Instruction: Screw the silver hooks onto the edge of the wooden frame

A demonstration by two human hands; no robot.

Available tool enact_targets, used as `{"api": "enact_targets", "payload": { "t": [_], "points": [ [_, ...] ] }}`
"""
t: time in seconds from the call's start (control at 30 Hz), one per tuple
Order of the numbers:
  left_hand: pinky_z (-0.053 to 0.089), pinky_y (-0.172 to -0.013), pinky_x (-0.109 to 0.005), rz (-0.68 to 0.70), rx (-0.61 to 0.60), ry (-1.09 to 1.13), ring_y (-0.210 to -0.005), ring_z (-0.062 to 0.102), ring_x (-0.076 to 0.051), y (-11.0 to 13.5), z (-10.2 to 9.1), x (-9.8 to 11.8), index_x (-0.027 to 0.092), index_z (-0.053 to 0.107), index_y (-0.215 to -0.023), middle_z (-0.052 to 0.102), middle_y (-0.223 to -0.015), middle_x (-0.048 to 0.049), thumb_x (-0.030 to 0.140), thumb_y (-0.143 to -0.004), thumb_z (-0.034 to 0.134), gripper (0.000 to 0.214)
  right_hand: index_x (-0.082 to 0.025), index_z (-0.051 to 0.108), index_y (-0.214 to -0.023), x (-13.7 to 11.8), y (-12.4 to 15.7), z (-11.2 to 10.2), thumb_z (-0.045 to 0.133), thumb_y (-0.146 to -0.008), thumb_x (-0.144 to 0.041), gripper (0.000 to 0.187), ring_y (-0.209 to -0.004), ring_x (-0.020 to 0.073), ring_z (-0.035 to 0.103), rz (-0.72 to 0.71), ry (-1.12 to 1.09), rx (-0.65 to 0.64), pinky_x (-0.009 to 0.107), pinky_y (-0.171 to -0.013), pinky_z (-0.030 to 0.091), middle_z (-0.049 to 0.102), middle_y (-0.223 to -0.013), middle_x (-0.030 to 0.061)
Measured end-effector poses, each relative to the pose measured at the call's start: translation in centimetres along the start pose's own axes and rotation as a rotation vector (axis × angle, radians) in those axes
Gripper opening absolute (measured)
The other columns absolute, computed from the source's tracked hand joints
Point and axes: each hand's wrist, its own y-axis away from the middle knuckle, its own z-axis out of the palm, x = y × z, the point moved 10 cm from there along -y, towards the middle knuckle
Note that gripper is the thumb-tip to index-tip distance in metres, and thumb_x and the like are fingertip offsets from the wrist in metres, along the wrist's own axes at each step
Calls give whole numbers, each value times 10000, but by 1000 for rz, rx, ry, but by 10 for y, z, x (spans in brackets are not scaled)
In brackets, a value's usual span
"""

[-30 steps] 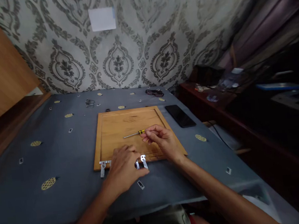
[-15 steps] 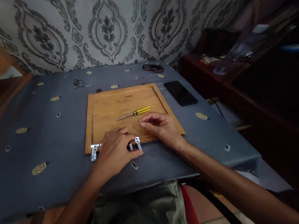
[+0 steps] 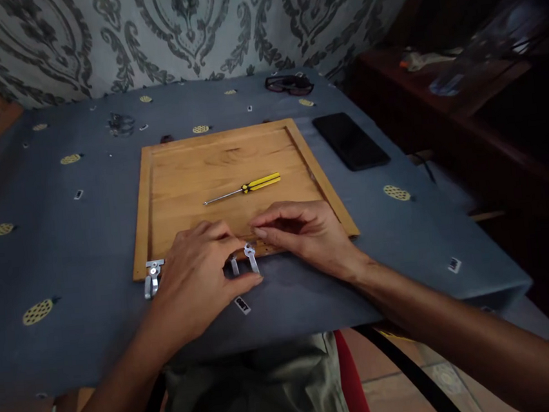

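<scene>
A wooden panel (image 3: 222,165) lies flat on the grey-blue tablecloth (image 3: 65,252). A small yellow-handled screwdriver (image 3: 243,187) rests on the panel, untouched. My left hand (image 3: 199,281) lies over a metal hinge (image 3: 249,257) at the panel's near edge, fingers curled down onto it. My right hand (image 3: 301,232) is beside it with thumb and forefinger pinched together just above the hinge; what they hold is too small to see. A second metal hinge (image 3: 152,277) sits at the panel's near left corner.
A black phone (image 3: 350,140) lies right of the panel and dark glasses (image 3: 289,84) at the back. A small metal object (image 3: 121,122) sits at the back left. A dark wooden side table (image 3: 438,86) stands to the right. The table's near edge is just below my hands.
My right hand let go of the screwdriver, which now lies on the panel, and moved down to the hinge by my left hand. The camera tilted downward.
</scene>
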Motion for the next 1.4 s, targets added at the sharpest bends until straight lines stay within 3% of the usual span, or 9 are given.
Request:
{"api": "enact_targets", "payload": {
  "t": [0.2,0.37,0.43,1.07,1.4],
  "points": [
    [447,-820,-404,-2,27,12,-932,671,-245,1,-3,0,314,843,-1085,716,-971,16,318,-808,930,290,-187,821,-919,-3,4,10,835,-917,-448,260,-759,123,717,25,-26,-90,222,-701,593,777,-834,15],
    [442,-798,-380,-34,4,34,-904,661,-221,-1,-3,-2,315,846,-1022,709,-949,24,262,-776,934,266,-180,811,-925,-7,5,14,787,-928,-223,49,-728,95,694,-15,20,-147,190,-679,538,777,-826,-6],
    [449,-805,-379,-46,0,28,-915,664,-217,-1,-3,-3,310,843,-1012,715,-963,24,248,-774,929,260,-179,809,-944,-9,6,15,756,-939,-183,54,-744,97,706,-45,45,-153,191,-689,539,783,-847,-4],
    [471,-840,-392,-35,-17,24,-982,678,-232,-1,-2,-4,288,831,-975,728,-1003,9,261,-801,875,182,-195,764,-1012,-24,19,23,646,-1041,-174,123,-913,131,756,-417,334,-185,248,-836,567,808,-981,29],
    [490,-845,-386,-34,-25,-3,-990,672,-228,-1,-2,-3,307,840,-1011,732,-1020,10,301,-823,863,190,-179,763,-984,-26,15,17,665,-1006,-151,104,-834,140,728,-387,379,-123,249,-761,541,780,-918,33]
  ]
}}
